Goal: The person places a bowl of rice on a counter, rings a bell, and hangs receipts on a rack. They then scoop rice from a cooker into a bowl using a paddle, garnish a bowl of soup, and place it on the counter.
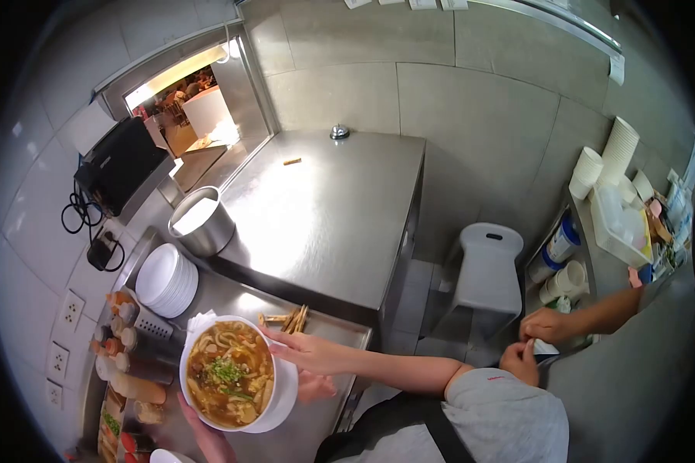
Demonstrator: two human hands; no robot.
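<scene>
Head view: left hand cups bowl from beneath; right hand, fingers outstretched, apparently rests on its rim. Plates behind. Tub label unreadable.

We hold a bowl of noodle soup over a steel kitchen counter.

Our left hand cups the white bowl from below, and our right hand lies with fingers stretched along its rim; the soup is full of noodles with greens on top. Just behind the bowl sit a stack of plates and a metal pot on the counter. Well apart on the right, another person's hands meet near a white stool and stacked cups.
</scene>
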